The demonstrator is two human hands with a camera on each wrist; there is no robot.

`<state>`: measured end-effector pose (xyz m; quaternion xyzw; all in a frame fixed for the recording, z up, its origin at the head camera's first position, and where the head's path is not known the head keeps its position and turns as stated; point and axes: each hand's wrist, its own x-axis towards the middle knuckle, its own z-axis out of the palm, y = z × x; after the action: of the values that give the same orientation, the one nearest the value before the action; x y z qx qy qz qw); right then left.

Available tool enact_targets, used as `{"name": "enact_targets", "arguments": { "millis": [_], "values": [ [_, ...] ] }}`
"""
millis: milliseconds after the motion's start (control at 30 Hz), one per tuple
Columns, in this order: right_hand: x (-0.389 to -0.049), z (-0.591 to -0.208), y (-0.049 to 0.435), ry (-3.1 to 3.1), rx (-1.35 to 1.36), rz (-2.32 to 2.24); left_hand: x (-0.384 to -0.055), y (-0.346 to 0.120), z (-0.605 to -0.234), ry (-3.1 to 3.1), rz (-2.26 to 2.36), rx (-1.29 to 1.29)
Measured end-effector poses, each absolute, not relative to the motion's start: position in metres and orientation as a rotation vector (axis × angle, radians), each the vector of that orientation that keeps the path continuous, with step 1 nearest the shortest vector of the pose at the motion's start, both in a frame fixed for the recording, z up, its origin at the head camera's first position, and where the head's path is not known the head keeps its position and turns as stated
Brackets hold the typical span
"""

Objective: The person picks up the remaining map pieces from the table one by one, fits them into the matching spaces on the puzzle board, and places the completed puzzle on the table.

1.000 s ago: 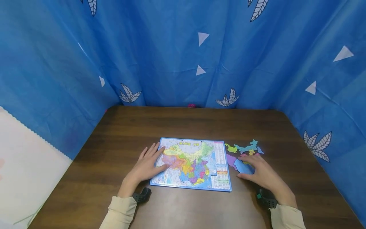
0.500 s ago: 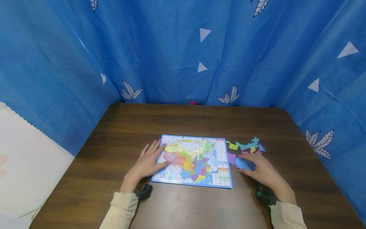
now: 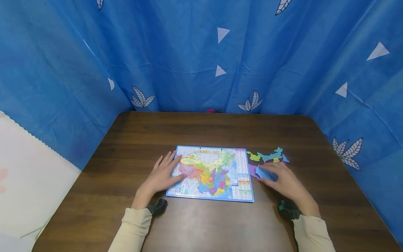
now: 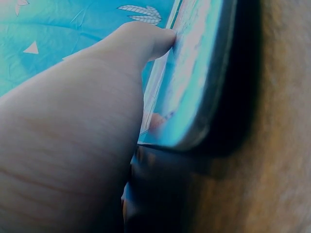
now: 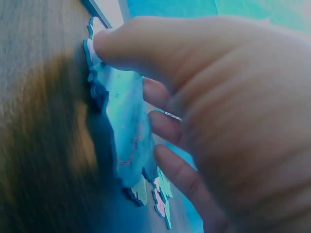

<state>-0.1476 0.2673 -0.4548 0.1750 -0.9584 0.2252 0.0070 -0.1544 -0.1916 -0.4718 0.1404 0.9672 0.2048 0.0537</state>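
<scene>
A map puzzle board [image 3: 204,194] with a blue border lies on the table. My left hand [image 3: 162,176] rests on its left edge, fingers spread and thumb over the printed map. The left wrist view shows the left thumb [image 4: 158,41] at the board's surface. To the right of the board, my right hand [image 3: 284,178] holds a large blue map puzzle piece [image 3: 266,172] between thumb and fingers. In the right wrist view this blue piece [image 5: 126,116] has the thumb at one end and fingertips along its far edge. A purple puzzle piece [image 3: 253,170] lies partly beneath it.
Beyond the right hand lie a yellow-green puzzle piece [image 3: 253,156], a teal piece [image 3: 271,156] and several smaller ones, partly hidden by the hand. Blue curtains [image 3: 189,52] hang behind and beside the wooden table [image 3: 151,129].
The head view has shifted slightly. My right fingers have closed in on the blue puzzle piece, which has moved a little away from me. My left hand stays on the board.
</scene>
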Motion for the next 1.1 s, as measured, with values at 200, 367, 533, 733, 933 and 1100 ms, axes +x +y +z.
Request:
{"name": "enact_targets", "arguments": {
  "millis": [200, 367, 533, 733, 933, 1100],
  "values": [
    [-0.147, -0.457, 0.265, -2.944, 0.555, 0.681, -0.154, -0.193, -0.473, 2.939, 0.618, 0.42],
    [-0.148, -0.458, 0.263, -2.912, 0.546, 0.694, -0.154, -0.194, -0.476, 2.946, 0.621, 0.417],
    [-0.148, -0.456, 0.261, -2.899, 0.542, 0.733, -0.155, -0.193, -0.477, 2.956, 0.633, 0.43],
    [-0.148, -0.455, 0.258, -2.908, 0.517, 0.75, -0.155, -0.193, -0.476, 2.949, 0.625, 0.44],
    [-0.15, -0.454, 0.252, -2.891, 0.543, 0.76, -0.155, -0.193, -0.475, 2.947, 0.634, 0.447],
    [-0.152, -0.451, 0.245, -2.882, 0.585, 0.793, -0.154, -0.194, -0.474, 2.949, 0.642, 0.445]
  ]
}}
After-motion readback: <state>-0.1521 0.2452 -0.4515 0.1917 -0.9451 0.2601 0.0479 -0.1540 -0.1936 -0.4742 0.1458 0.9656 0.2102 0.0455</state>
